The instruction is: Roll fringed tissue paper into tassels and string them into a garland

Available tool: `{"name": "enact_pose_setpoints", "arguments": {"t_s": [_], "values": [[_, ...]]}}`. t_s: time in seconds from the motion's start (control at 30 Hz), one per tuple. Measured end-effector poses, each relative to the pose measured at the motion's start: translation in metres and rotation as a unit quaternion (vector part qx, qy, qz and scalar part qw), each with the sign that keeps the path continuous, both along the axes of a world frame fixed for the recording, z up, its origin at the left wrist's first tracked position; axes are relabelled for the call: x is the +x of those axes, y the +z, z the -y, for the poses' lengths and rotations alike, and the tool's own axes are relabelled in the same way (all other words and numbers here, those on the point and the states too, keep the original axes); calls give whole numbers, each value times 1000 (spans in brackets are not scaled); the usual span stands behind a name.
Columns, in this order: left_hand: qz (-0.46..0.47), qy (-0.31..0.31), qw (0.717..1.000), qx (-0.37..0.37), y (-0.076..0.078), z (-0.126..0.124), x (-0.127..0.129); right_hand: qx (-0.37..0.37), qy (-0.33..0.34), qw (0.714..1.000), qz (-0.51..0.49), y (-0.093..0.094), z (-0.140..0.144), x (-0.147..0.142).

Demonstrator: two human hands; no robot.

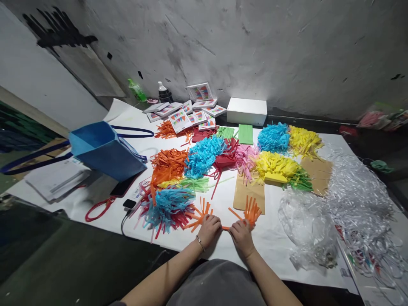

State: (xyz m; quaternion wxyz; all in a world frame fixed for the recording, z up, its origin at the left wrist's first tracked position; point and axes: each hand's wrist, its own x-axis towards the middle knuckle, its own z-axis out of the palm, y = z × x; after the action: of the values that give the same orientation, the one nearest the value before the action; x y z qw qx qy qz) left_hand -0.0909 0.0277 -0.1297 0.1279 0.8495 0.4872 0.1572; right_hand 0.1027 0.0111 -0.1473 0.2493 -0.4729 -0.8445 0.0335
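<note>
Two bare hands are working at the near edge of a white table (287, 250), and between them an orange fringed paper strip (225, 221) is lying with its long axis running left to right. Going from the left: a blue bag (106, 148) is sitting at the far left beside a stack of papers (55, 178), and a heap of blue, red and orange fringe (167, 206) is lying just left of the hands. The left hand (208, 229) (a thin bracelet is showing on its wrist) is closing its curled fingers on the strip's left part, where the cut tabs are fanning up and leftward. The right hand (241, 237) is pinching the strip's right part in the same way, with the tabs there standing up and pointing away toward the far side. Both hands are equally near the strip, each touching it; its uncut band is running along the near side. Further right, crumpled clear plastic (306, 221) is lying beside the right hand, and brown paper (248, 191) is lying just beyond it.
</note>
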Motion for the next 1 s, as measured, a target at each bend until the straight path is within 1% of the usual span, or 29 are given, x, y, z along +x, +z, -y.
{"name": "enact_pose_setpoints", "arguments": {"t_s": [0.07, 0.13, 0.2, 0.27, 0.37, 0.47, 0.53, 0.57, 0.6, 0.63, 0.73, 0.77, 0.83, 0.93, 1.0], "values": [[11, 17, 1000, -11, 2, 1, 1, 4, 3, 1000, -3, 2, 4, 13], [21, 20, 999, -22, 4, 2, 1, 5, 6, 1000, -7, 6, 9, 22], [24, 15, 999, -29, 7, 2, 0, -5, 3, 1000, -17, 9, 13, 25], [21, 9, 999, -38, 10, 2, -1, -23, -15, 999, -31, 11, 17, 24], [4, 13, 999, -48, 17, 1, 3, -38, -79, 996, -36, 12, 21, 16], [-33, 49, 997, -41, 20, 0, 13, -48, -158, 986, -28, 13, 20, 6], [-51, 74, 995, -33, 21, 0, 17, -54, -189, 980, -25, 13, 19, 2], [-56, 77, 995, -30, 20, 1, 18, -53, -196, 979, -23, 13, 19, 0], [-59, 66, 996, -26, 19, 2, 18, -51, -189, 981, -16, 12, 19, 0], [-63, 43, 997, -19, 18, 3, 17, -47, -171, 984, -6, 12, 20, 0], [-81, -51, 995, 1, 14, 6, 11, -35, -97, 994, 25, 10, 23, 0], [-83, -71, 994, -7, 13, 6, 10, -34, -81, 996, 29, 10, 24, 0], [-64, -68, 993, -75, 13, 4, 11, -39, -70, 996, 29, 10, 25, -2], [-20, -21, 980, -196, 15, -6, 20, -40, -65, 997, 29, 12, 20, -7], [-3, 11, 972, -235, 17, -15, 25, -28, -58, 997, 33, 12, 13, -10]]}}
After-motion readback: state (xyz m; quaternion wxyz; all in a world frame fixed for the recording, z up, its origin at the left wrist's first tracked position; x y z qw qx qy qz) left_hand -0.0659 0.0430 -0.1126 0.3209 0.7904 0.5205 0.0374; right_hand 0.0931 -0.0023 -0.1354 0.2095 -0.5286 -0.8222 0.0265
